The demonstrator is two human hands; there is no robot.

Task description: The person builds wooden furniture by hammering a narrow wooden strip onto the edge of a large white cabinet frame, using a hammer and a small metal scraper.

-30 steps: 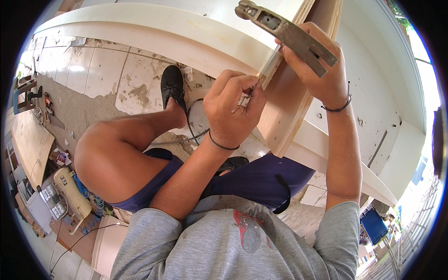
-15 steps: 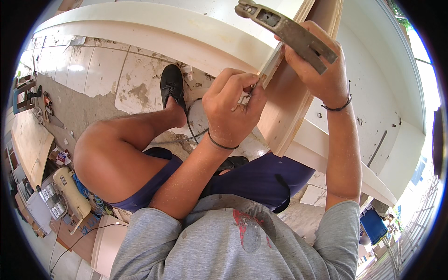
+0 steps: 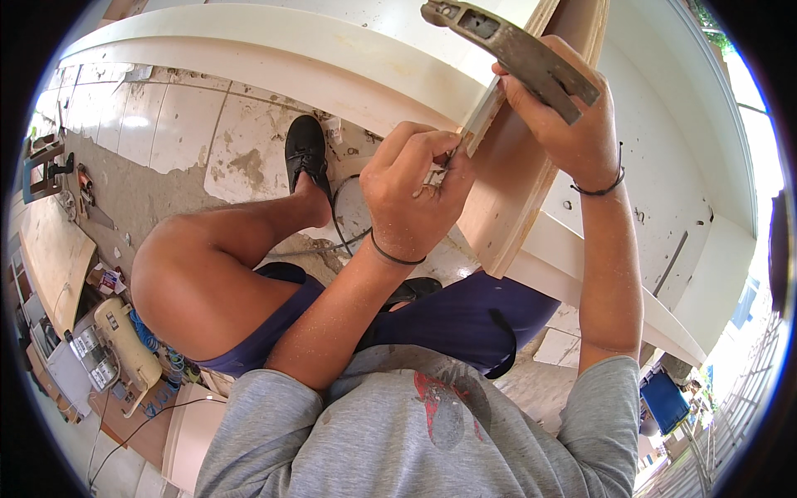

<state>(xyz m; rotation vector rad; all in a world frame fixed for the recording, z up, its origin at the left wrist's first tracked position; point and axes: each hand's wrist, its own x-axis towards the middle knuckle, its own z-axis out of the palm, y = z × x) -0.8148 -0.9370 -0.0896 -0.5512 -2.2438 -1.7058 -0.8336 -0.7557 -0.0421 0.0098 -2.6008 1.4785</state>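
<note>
My right hand [image 3: 569, 124] is wrapped round a claw hammer [image 3: 510, 62], whose metal head lies across the top of the fist; its handle is mostly hidden. My left hand [image 3: 411, 187] is closed in a pinch at the end of a pale, narrow strip [image 3: 481, 108] on the edge of a board. Small greyish pieces [image 3: 432, 177] that look like nails show between its fingers, too small to tell for certain. A brown wooden board [image 3: 510, 191] with layered edges runs beside both hands, its near end by my leg.
Long white panels [image 3: 274, 41] stretch across the far side, and a large white panel [image 3: 656, 166] lies to the right. A cable [image 3: 340, 217] trails over the dirty tiled floor near my shoe [image 3: 305, 153]. At the left stands a beige air compressor [image 3: 124, 336]; a blue container [image 3: 664, 402] is at the right.
The hammer head has tilted and shifted slightly up and away in my right hand. My left hand stays in nearly the same place.
</note>
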